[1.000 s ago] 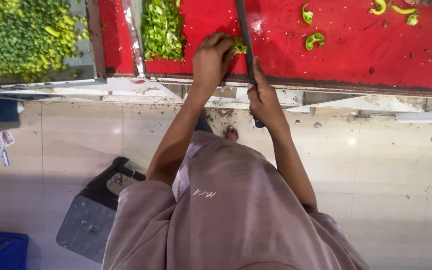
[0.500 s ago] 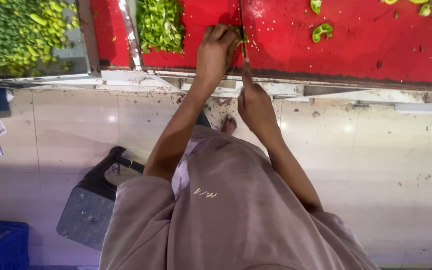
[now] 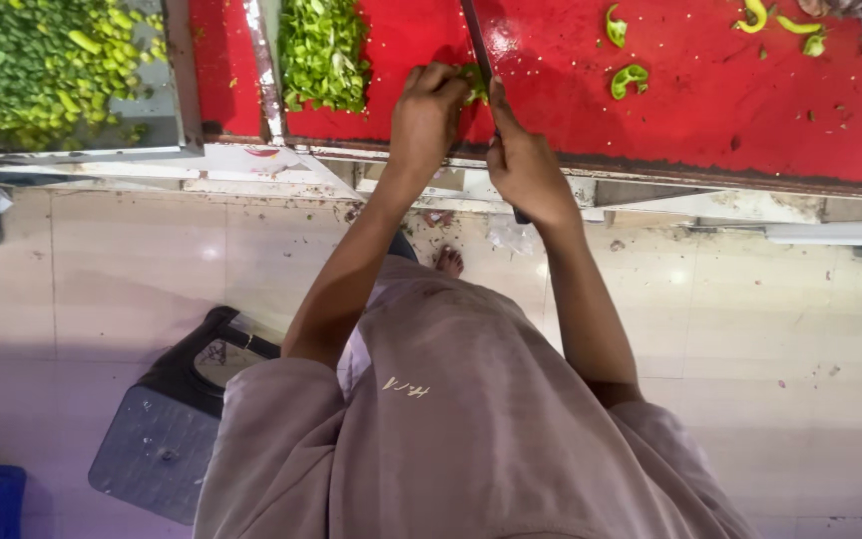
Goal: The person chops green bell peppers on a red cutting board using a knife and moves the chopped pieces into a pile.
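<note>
Both hands barely shifted since before, left hand [image 3: 429, 108] curled down on green pepper [image 3: 471, 82], right hand [image 3: 523, 165] clenched around knife [image 3: 478, 45], red worktop [image 3: 710, 120].

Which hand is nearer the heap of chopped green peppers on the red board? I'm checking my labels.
Left. The left hand sits just right of the heap of chopped green peppers; the right hand, gripping the knife, is farther right.
</note>
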